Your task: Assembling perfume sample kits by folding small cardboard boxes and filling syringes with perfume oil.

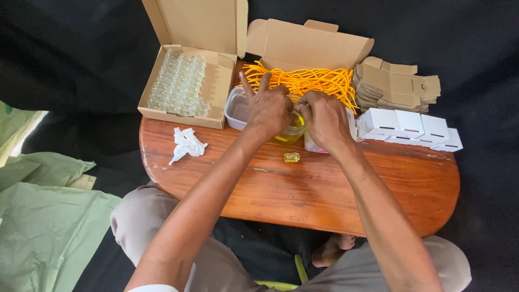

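Note:
My left hand (268, 106) and my right hand (324, 117) meet over a clear bowl of yellow liquid (290, 134) near the back of a wooden table (324, 189). Their fingertips pinch something small between them above the bowl; what it is stays hidden. A tiny glass bottle filled with yellow liquid (291, 157) lies on the table just in front of the bowl. A clear plastic tub (235, 110) sits under my left hand, and another tub (313, 146) shows below my right hand.
An open cardboard box of several small empty glass bottles (179, 84) stands at the back left. Another open box holds orange cords (313, 80). Flat brown cartons (392, 84) and folded white boxes (411, 128) lie at the right. A crumpled white tissue (186, 144) lies left.

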